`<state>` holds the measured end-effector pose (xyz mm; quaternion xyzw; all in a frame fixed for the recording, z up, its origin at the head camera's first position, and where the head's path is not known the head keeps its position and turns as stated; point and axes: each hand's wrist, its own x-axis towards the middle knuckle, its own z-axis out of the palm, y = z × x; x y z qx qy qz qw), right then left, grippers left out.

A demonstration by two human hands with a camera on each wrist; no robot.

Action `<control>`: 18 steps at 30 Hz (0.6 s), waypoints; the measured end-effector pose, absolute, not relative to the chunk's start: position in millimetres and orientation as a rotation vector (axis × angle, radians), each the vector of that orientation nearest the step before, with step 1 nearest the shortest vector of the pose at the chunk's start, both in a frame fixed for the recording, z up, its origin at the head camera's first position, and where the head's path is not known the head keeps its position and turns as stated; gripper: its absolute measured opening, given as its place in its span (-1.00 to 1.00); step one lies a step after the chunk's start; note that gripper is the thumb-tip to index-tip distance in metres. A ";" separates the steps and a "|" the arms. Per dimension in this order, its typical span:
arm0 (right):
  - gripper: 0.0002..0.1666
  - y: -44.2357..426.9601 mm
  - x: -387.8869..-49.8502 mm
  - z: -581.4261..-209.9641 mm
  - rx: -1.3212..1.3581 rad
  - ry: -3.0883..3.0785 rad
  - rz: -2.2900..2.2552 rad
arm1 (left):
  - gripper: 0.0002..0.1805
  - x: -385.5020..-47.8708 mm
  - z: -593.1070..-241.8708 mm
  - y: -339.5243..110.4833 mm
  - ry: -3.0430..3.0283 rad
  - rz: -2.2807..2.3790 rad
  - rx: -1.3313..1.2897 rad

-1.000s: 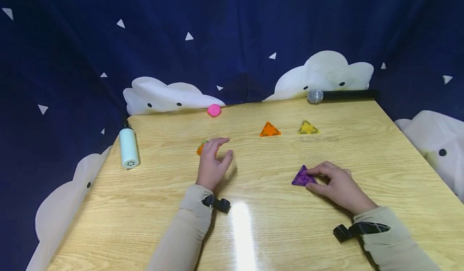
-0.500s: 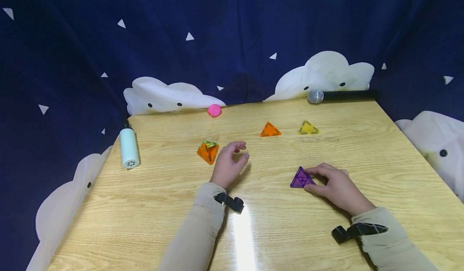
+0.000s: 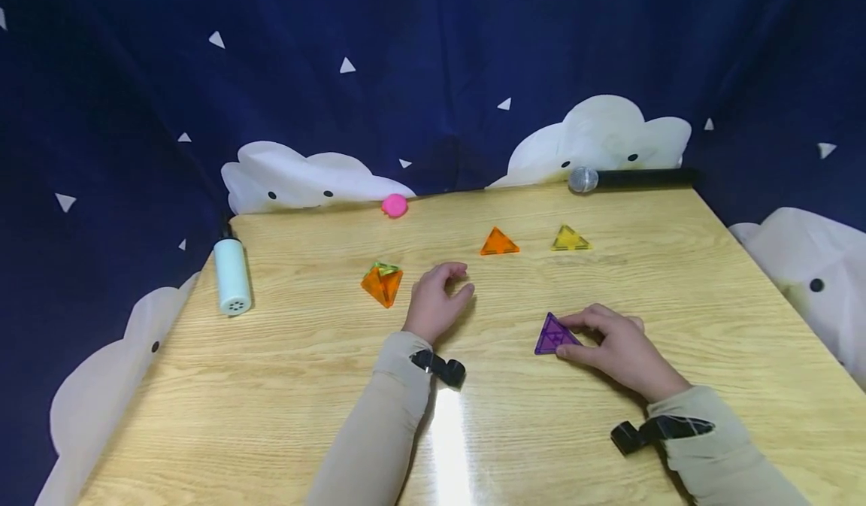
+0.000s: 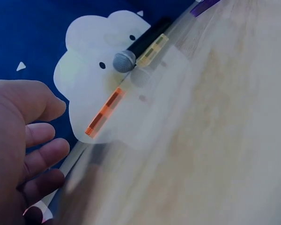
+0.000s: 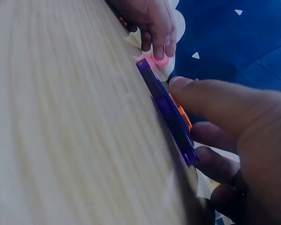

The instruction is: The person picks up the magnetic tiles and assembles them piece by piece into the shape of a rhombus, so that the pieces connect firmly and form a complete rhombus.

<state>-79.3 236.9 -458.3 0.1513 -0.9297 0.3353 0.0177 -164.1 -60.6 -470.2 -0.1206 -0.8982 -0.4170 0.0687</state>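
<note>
A translucent purple triangular magnetic tile (image 3: 550, 338) is pinched by my right hand (image 3: 619, 352) low over the wooden table. In the right wrist view the tile (image 5: 166, 112) appears edge-on, tilted slightly off the tabletop, with the thumb over its far side. My left hand (image 3: 435, 307) holds nothing. Its fingers are loosely curled, as the left wrist view also shows. Just left of it stands a small peaked shape of orange tiles (image 3: 382, 288) with a green tile (image 3: 387, 268) behind. Beyond the hands lie a flat orange triangular tile (image 3: 499, 244) and a yellow one (image 3: 571, 240).
A microphone (image 3: 643, 179) lies along the table's back right edge. Near the left edge is a pale cylindrical object (image 3: 233, 277) with holes in its end. A pink round object (image 3: 395, 205) sits at the back. A dark blue curtain (image 3: 433, 70) hangs behind the table (image 3: 271, 401).
My left hand has moved right, away from the orange and green shape, uncovering it. The purple tile has slid slightly left and nearer in my right hand's grip.
</note>
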 end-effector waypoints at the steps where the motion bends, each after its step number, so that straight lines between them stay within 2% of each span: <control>1: -0.42 236.1 -79.8 -458.5 0.460 -2.892 1.042 | -0.60 -165.3 -470.1 -59.8 -2.721 -1.236 -0.347; 18: -0.45 231.3 -81.3 -459.8 0.377 -2.881 1.029 | -0.59 -198.5 -467.6 -39.9 -2.789 -1.081 -0.201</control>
